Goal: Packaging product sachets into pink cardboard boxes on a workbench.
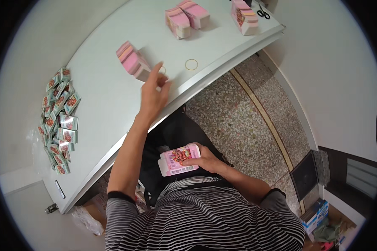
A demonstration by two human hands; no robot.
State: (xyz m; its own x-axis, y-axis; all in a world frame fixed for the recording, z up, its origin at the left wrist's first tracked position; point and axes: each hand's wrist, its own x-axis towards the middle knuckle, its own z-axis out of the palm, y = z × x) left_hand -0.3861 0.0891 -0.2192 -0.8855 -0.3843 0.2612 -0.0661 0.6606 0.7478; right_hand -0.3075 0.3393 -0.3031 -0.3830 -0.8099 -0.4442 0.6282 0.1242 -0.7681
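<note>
My right hand (206,160) holds a pink printed carton (178,160) low over my lap, thumb across its front. White flaps stick out at the carton's left end. Over the table's near edge, my left hand (154,93) has its index finger stretched out and thumb apart, with nothing visible in it. Just beyond its fingertips lies a thin rubber band (163,69), partly hidden by the hand. To the left of those fingers stands a stack of pink flat cartons (132,62). Another rubber band (191,64) rests on the table to the right.
More pink carton stacks (178,21) stand at the far side, with one stack (244,19) beside black scissors (263,12) at the far right corner. A heap of small green packs (59,121) covers the white table's (100,113) left part. A phone-like object (60,189) lies near the left corner.
</note>
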